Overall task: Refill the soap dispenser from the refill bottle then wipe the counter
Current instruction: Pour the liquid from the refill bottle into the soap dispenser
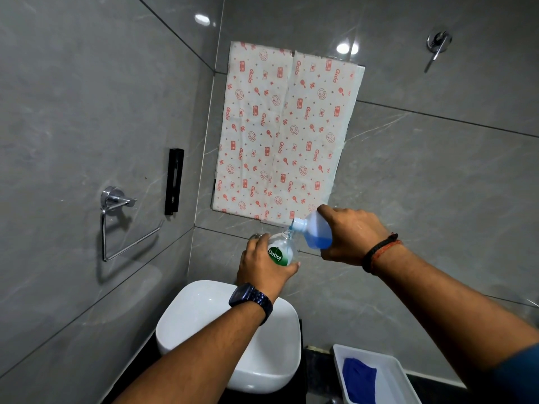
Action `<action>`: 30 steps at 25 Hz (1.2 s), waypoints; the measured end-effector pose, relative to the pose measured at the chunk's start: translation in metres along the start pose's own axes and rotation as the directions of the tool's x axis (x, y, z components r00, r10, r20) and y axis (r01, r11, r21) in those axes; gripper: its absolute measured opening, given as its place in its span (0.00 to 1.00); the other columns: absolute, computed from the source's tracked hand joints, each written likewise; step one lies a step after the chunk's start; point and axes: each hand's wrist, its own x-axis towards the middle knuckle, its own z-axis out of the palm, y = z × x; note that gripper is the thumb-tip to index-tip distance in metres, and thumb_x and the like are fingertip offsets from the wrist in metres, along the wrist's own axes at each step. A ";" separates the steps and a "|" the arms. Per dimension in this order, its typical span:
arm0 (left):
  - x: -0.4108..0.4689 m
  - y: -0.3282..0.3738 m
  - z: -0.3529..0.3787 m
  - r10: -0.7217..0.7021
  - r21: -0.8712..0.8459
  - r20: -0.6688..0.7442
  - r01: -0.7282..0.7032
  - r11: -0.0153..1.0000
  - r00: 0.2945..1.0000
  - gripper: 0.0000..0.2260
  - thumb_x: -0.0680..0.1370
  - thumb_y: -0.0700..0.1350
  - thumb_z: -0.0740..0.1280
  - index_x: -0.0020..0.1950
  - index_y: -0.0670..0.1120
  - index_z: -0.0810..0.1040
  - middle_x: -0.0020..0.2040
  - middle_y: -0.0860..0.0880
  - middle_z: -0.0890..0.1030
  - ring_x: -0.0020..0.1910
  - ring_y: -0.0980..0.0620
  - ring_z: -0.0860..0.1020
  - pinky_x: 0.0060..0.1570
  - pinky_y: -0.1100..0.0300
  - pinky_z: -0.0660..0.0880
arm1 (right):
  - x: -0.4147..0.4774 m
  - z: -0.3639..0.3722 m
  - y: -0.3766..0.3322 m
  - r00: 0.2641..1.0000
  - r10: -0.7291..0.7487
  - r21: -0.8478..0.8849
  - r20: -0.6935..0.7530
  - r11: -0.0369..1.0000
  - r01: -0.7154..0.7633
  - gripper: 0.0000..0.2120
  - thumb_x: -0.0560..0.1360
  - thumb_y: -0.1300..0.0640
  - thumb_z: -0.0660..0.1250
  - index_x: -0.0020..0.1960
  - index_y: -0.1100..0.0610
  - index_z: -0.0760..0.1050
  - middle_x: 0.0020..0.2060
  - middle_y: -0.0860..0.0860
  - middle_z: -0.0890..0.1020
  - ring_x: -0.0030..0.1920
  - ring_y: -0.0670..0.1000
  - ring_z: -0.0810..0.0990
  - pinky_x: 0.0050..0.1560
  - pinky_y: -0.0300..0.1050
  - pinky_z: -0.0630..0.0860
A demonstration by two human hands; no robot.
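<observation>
The left grip (262, 265), curled round the soap dispenser (281, 249), hides its base; the right grip (353, 234) clasps the tilted refill bottle (316, 231).

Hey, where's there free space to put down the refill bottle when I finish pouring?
The strip of dark counter between the white basin and the white tray is bare. The tray also has room beside the blue cloth. Left of that, the basin fills the counter.

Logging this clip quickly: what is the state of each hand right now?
Left hand: grips the soap dispenser.
Right hand: grips the tilted refill bottle.
</observation>
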 end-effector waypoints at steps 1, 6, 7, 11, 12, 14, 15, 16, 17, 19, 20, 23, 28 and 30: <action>0.000 0.000 0.000 0.000 0.001 -0.001 0.000 1.000 1.000 0.38 0.59 0.61 0.77 0.65 0.52 0.70 0.62 0.50 0.74 0.55 0.48 0.75 0.46 0.52 0.79 | 0.000 0.000 0.000 1.000 -0.001 0.006 0.001 1.000 0.001 0.34 0.67 0.46 0.73 0.67 0.51 0.60 0.59 0.53 0.78 0.48 0.55 0.79 0.42 0.49 0.80; -0.001 0.000 0.002 0.009 -0.002 -0.003 -0.009 1.000 1.000 0.37 0.58 0.61 0.77 0.63 0.53 0.70 0.62 0.51 0.74 0.54 0.48 0.76 0.46 0.51 0.79 | -0.002 -0.001 0.003 1.000 -0.015 0.017 0.009 1.000 0.015 0.34 0.67 0.46 0.72 0.66 0.51 0.61 0.60 0.53 0.77 0.49 0.55 0.78 0.44 0.50 0.81; -0.001 0.001 0.002 0.012 -0.001 0.000 -0.012 1.000 1.000 0.37 0.58 0.61 0.77 0.63 0.53 0.70 0.62 0.51 0.74 0.54 0.48 0.76 0.46 0.50 0.79 | -0.003 -0.001 0.003 1.000 -0.013 0.017 0.012 1.000 0.013 0.34 0.67 0.47 0.72 0.67 0.51 0.60 0.60 0.54 0.77 0.49 0.55 0.78 0.44 0.49 0.81; -0.002 0.002 0.005 0.019 0.000 0.004 -0.019 1.000 1.000 0.36 0.58 0.60 0.77 0.63 0.52 0.71 0.62 0.50 0.74 0.54 0.48 0.76 0.46 0.50 0.79 | -0.003 0.001 0.004 1.000 -0.011 0.011 0.017 1.000 0.011 0.33 0.67 0.47 0.72 0.66 0.51 0.61 0.58 0.53 0.78 0.47 0.55 0.78 0.42 0.48 0.80; -0.003 0.002 0.005 0.019 -0.001 0.005 -0.019 1.000 1.000 0.36 0.58 0.60 0.77 0.63 0.52 0.71 0.62 0.50 0.74 0.54 0.48 0.76 0.47 0.50 0.79 | -0.003 0.001 0.005 1.000 -0.010 0.011 0.016 1.000 0.010 0.33 0.67 0.47 0.72 0.66 0.51 0.61 0.58 0.53 0.78 0.47 0.55 0.78 0.42 0.48 0.80; -0.003 0.003 0.007 0.018 -0.009 0.010 -0.017 1.000 1.000 0.36 0.59 0.59 0.77 0.63 0.52 0.71 0.62 0.50 0.73 0.54 0.47 0.76 0.47 0.50 0.79 | -0.003 0.003 0.006 1.000 -0.006 0.015 0.016 1.000 0.006 0.33 0.67 0.47 0.73 0.66 0.51 0.61 0.58 0.53 0.78 0.47 0.55 0.78 0.41 0.48 0.79; -0.003 0.003 0.008 0.017 -0.013 0.013 -0.017 1.000 1.000 0.36 0.59 0.59 0.77 0.63 0.52 0.71 0.62 0.49 0.73 0.54 0.47 0.76 0.48 0.50 0.79 | -0.003 0.004 0.007 1.000 -0.004 0.018 0.017 1.000 0.004 0.33 0.67 0.47 0.73 0.66 0.51 0.61 0.58 0.53 0.78 0.47 0.55 0.78 0.41 0.48 0.79; -0.003 0.004 0.008 0.017 -0.014 0.015 -0.017 1.000 1.000 0.36 0.59 0.59 0.77 0.63 0.51 0.71 0.63 0.49 0.73 0.54 0.47 0.76 0.48 0.50 0.79 | -0.003 0.005 0.008 1.000 -0.003 0.020 0.018 1.000 0.003 0.33 0.67 0.47 0.73 0.66 0.51 0.61 0.58 0.53 0.78 0.47 0.55 0.78 0.41 0.48 0.79; -0.003 0.004 0.008 0.017 -0.012 0.017 -0.016 1.000 1.000 0.36 0.59 0.59 0.77 0.64 0.51 0.70 0.63 0.49 0.73 0.55 0.47 0.75 0.49 0.50 0.79 | -0.002 0.006 0.008 1.000 -0.003 0.022 0.019 1.000 0.002 0.33 0.67 0.47 0.73 0.66 0.51 0.61 0.58 0.53 0.78 0.46 0.54 0.78 0.41 0.48 0.79; -0.003 0.004 0.010 0.015 -0.009 0.023 -0.015 1.000 1.000 0.37 0.59 0.59 0.77 0.64 0.51 0.70 0.63 0.49 0.73 0.55 0.47 0.75 0.49 0.50 0.78 | -0.002 0.008 0.009 1.000 -0.002 0.022 0.021 1.000 0.001 0.33 0.67 0.47 0.73 0.66 0.51 0.61 0.58 0.53 0.78 0.46 0.54 0.78 0.41 0.48 0.80; -0.003 0.004 0.010 0.014 -0.012 0.025 -0.014 1.000 1.000 0.37 0.59 0.59 0.77 0.64 0.51 0.70 0.63 0.49 0.73 0.55 0.47 0.75 0.49 0.50 0.78 | -0.001 0.008 0.010 1.000 -0.001 0.020 0.023 1.000 0.000 0.33 0.67 0.47 0.73 0.66 0.51 0.61 0.58 0.53 0.78 0.46 0.54 0.78 0.41 0.48 0.80; -0.004 0.005 0.011 0.016 -0.018 0.024 -0.015 1.000 1.000 0.37 0.59 0.59 0.78 0.64 0.51 0.70 0.62 0.49 0.73 0.55 0.47 0.75 0.49 0.51 0.78 | -0.001 0.010 0.011 1.000 -0.001 0.017 0.024 1.000 0.000 0.33 0.67 0.47 0.73 0.65 0.51 0.61 0.58 0.53 0.78 0.47 0.55 0.79 0.42 0.49 0.81; -0.002 0.007 0.014 0.016 -0.022 0.023 -0.016 1.000 1.000 0.37 0.59 0.59 0.78 0.64 0.51 0.70 0.61 0.48 0.74 0.54 0.48 0.75 0.49 0.51 0.79 | -0.002 0.009 0.013 1.000 -0.004 0.016 0.028 1.000 0.003 0.32 0.67 0.47 0.73 0.65 0.51 0.62 0.58 0.53 0.78 0.47 0.55 0.79 0.42 0.49 0.80; -0.003 0.007 0.015 0.013 -0.022 0.025 -0.013 1.000 1.000 0.37 0.60 0.58 0.78 0.65 0.51 0.70 0.62 0.48 0.74 0.55 0.48 0.75 0.49 0.50 0.78 | -0.002 0.008 0.014 1.000 -0.003 0.016 0.030 1.000 0.002 0.32 0.67 0.47 0.73 0.65 0.51 0.62 0.59 0.53 0.78 0.47 0.55 0.79 0.42 0.48 0.79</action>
